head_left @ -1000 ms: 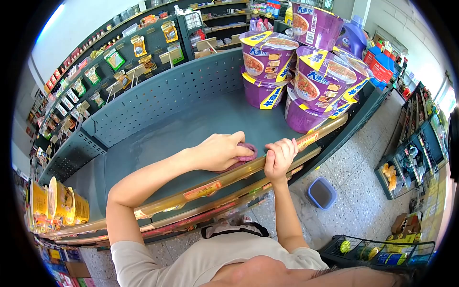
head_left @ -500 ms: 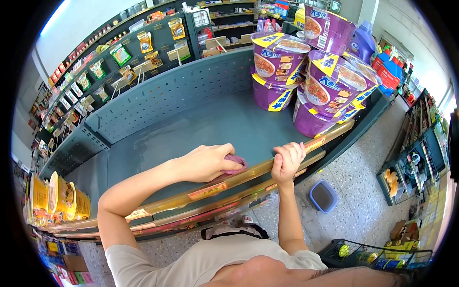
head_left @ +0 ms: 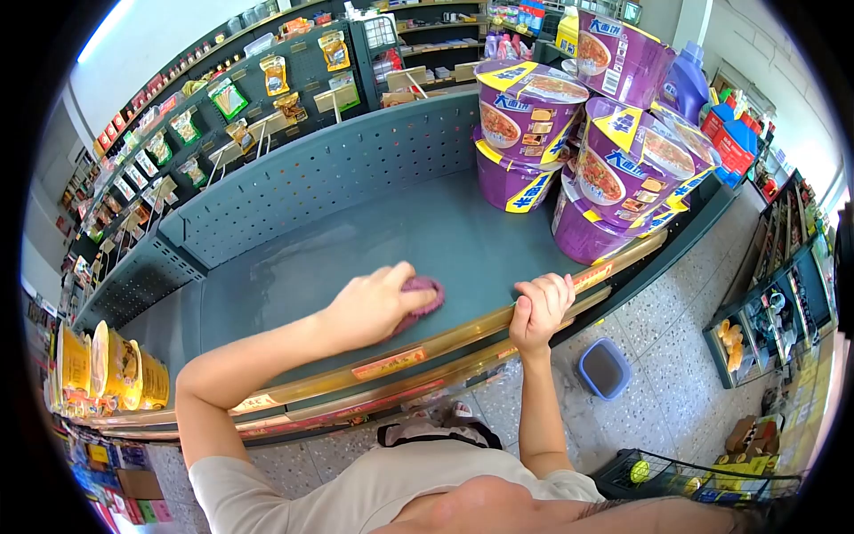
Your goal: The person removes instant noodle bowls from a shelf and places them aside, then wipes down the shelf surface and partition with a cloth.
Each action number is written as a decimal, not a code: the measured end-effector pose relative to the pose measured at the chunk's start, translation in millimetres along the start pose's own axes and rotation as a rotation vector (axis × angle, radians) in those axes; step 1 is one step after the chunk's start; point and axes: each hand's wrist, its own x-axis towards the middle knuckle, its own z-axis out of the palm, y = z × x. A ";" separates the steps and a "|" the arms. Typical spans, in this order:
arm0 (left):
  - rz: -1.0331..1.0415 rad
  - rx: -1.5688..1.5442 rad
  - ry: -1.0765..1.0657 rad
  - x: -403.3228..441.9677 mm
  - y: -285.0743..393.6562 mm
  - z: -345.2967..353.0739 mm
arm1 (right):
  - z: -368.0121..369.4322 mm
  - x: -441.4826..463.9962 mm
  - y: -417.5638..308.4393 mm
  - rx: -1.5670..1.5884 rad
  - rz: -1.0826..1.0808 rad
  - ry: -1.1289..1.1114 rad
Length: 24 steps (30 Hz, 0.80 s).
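My left hand [head_left: 372, 304] presses a crumpled purple cloth [head_left: 422, 301] onto the grey shelf board [head_left: 311, 267], a little behind the front rail. The fingers are closed around the cloth. Farther right, my right hand [head_left: 541, 310] has its fingers curled over the shelf's front rail [head_left: 471, 334]. Purple noodle tubs [head_left: 525, 116] are stacked at the right end of the board, beyond my right hand. Yellow tubs [head_left: 116, 369] stand at the far left end.
A perforated back panel [head_left: 329, 160] runs behind the board, with hanging snack packets [head_left: 229, 98] past it. On the floor at the right is a blue bucket [head_left: 604, 368] of dark water. A black wire basket [head_left: 694, 476] lies at the lower right, near another shelf [head_left: 783, 303].
My left hand has moved left with the cloth and away from the rail. My right hand remains at the rail, while the view has shifted slightly.
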 end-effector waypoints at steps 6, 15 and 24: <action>-0.074 0.101 0.128 22.5 -45.1 13.3 | -1.3 0.1 -0.1 0.006 0.003 -0.007; -0.288 0.321 0.168 53.9 -104.0 21.8 | -4.2 2.1 -2.7 0.005 -0.009 -0.026; -0.292 0.231 0.207 55.0 -121.1 21.8 | -4.8 2.6 -4.0 0.015 0.004 -0.027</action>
